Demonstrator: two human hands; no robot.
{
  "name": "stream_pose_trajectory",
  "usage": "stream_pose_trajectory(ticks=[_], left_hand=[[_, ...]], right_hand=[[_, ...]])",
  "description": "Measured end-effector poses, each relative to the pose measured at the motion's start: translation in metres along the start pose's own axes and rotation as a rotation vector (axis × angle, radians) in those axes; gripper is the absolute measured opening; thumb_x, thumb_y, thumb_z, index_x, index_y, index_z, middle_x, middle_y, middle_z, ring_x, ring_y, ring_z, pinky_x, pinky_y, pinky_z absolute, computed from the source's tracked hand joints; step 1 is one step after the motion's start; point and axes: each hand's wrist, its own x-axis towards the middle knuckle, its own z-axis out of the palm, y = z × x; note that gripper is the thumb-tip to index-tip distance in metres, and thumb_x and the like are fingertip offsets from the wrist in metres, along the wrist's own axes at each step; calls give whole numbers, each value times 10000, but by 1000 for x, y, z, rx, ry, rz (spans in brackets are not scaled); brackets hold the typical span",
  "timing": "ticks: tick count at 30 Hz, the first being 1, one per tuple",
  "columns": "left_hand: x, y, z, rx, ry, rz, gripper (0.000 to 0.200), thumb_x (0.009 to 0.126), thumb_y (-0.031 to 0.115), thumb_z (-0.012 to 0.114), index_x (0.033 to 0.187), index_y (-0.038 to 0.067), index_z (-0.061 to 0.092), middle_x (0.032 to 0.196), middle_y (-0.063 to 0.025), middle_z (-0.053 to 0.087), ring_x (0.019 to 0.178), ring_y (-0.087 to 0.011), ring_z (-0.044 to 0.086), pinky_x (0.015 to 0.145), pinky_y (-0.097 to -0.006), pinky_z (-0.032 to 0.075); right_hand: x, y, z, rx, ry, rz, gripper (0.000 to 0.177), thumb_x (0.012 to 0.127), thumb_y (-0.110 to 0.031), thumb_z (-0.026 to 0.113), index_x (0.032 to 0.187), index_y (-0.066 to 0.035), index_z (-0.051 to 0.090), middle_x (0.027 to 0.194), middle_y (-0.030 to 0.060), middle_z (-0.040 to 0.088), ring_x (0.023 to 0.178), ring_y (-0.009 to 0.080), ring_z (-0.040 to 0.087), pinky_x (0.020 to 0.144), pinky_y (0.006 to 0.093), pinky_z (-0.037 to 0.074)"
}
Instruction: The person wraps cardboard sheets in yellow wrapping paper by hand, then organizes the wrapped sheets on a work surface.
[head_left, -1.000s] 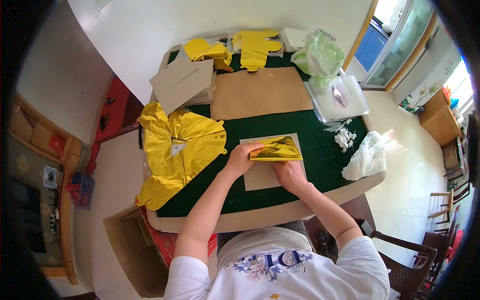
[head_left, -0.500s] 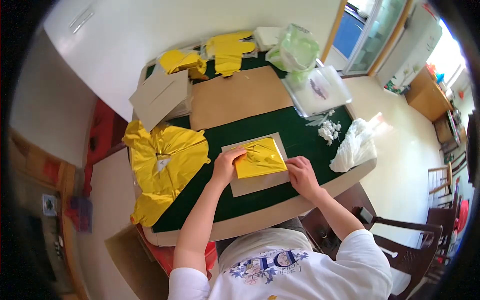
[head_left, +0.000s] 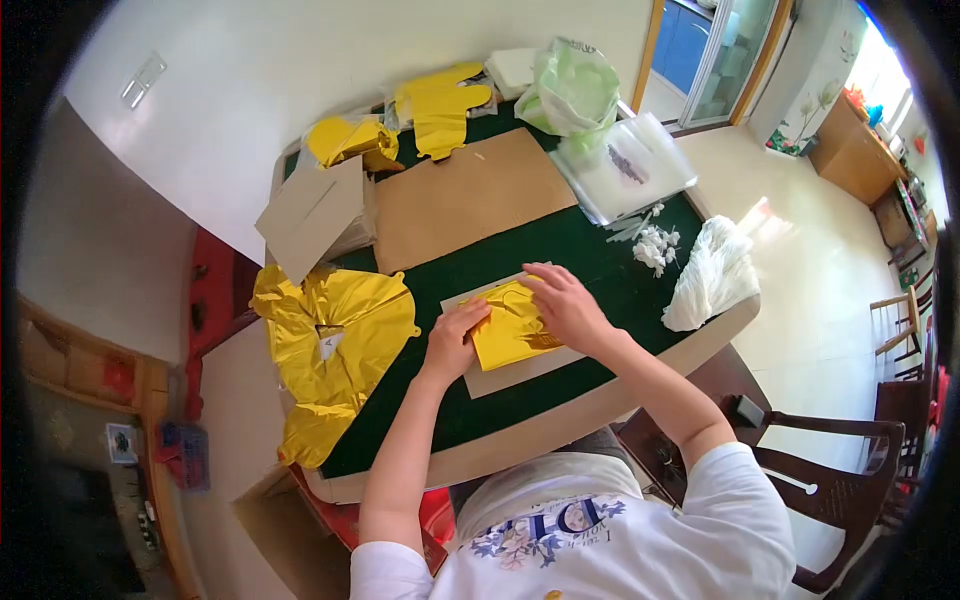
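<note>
A folded yellow foil balloon [head_left: 505,335] lies as a flat rectangle on a grey card [head_left: 515,375] before me. My left hand [head_left: 455,338] holds its left edge, fingers curled over the foil. Across the upper right part of the foil lies my right hand [head_left: 568,308], its fingers stretched out and pressing on the surface. The right hand covers part of the foil's right side. To the left, unfolded yellow foil balloons [head_left: 345,345] are spread in a crinkled pile, with a small white label showing among them.
Grey cards [head_left: 312,215] are stacked at left behind the foil pile. A brown cardboard sheet [head_left: 475,195], clear plastic sleeves [head_left: 630,165], a green-white bag [head_left: 572,90], white ties [head_left: 655,248] and a white plastic bundle [head_left: 712,275] lie around. A dark chair [head_left: 840,480] stands at right.
My right hand has moved from the packet's right edge up and left onto its top. The left hand stays at the left edge. The view has shifted slightly.
</note>
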Motion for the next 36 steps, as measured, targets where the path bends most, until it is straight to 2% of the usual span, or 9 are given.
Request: stream_pose_trajectory(ticks=[2, 6, 10, 14, 17, 20, 26, 27, 36], left_hand=[[0, -1, 2, -9, 8, -4, 311, 865, 47, 555, 1156, 102, 651, 1241, -93, 613, 1199, -254, 544, 1011, -370, 408], [-3, -3, 3, -26, 32, 5, 327, 864, -10, 492, 1136, 72, 653, 1223, -119, 620, 1170, -276, 562, 1007, -363, 419], [-1, -8, -4, -385, 104, -293, 341, 841, -44, 466, 1111, 56, 651, 1189, -160, 623, 1169, -325, 551, 988, -398, 444], [2, 30, 3, 89, 325, -77, 276, 866, -6, 478, 1106, 17, 614, 1196, -169, 605, 1197, -323, 526, 1033, -420, 397], [-8, 43, 36, 392, 107, -50, 396, 936, 190, 493, 1289, 14, 505, 1377, -169, 465, 1344, -312, 361, 1117, -477, 258], [-18, 35, 51, 397, 67, -59, 455, 957, 256, 467, 1344, 19, 457, 1420, -172, 414, 1383, -304, 296, 1131, -483, 224], [-21, 26, 20, 204, 230, -176, 353, 908, 133, 529, 1243, 23, 535, 1352, -161, 483, 1285, -337, 421, 1082, -485, 309], [-21, 21, 8, 247, 327, -177, 276, 866, 52, 552, 1135, 29, 605, 1296, -153, 528, 1239, -347, 461, 1055, -479, 346], [-40, 2, -6, 323, 226, -165, 309, 842, 12, 571, 1117, 120, 661, 1324, -144, 497, 1300, -322, 397, 1095, -467, 307]], right_hand=[[1, 18, 29, -232, -160, -61, 403, 909, -219, 535, 1295, -105, 525, 1383, 158, 450, 1312, 331, 383, 1087, 487, 297], [-14, 13, 44, -367, -239, -31, 468, 930, -312, 496, 1364, -139, 457, 1450, 147, 382, 1365, 322, 319, 1107, 525, 242], [-20, 13, 48, -376, -236, -29, 489, 925, -332, 501, 1377, -152, 450, 1453, 144, 382, 1370, 323, 312, 1120, 518, 210], [-19, 11, 47, -352, -242, -9, 482, 918, -325, 515, 1366, -153, 466, 1442, 141, 398, 1369, 318, 316, 1119, 513, 216], [-17, 10, 46, -364, -233, -29, 477, 914, -310, 520, 1361, -151, 471, 1437, 141, 405, 1367, 315, 319, 1119, 512, 220], [-11, 4, 42, -438, -297, -12, 439, 954, -278, 465, 1368, -129, 462, 1460, 135, 372, 1379, 300, 299, 1139, 487, 191], [-4, -4, 52, -290, -290, -8, 442, 968, -267, 434, 1386, -123, 430, 1461, 149, 363, 1384, 300, 286, 1144, 448, 210], [-5, -5, 54, -296, -300, -11, 445, 970, -269, 430, 1390, -123, 424, 1462, 151, 361, 1384, 302, 285, 1144, 441, 213], [-5, -5, 55, -329, -292, -48, 482, 951, -288, 465, 1402, -129, 402, 1448, 166, 371, 1359, 322, 322, 1121, 467, 251]])
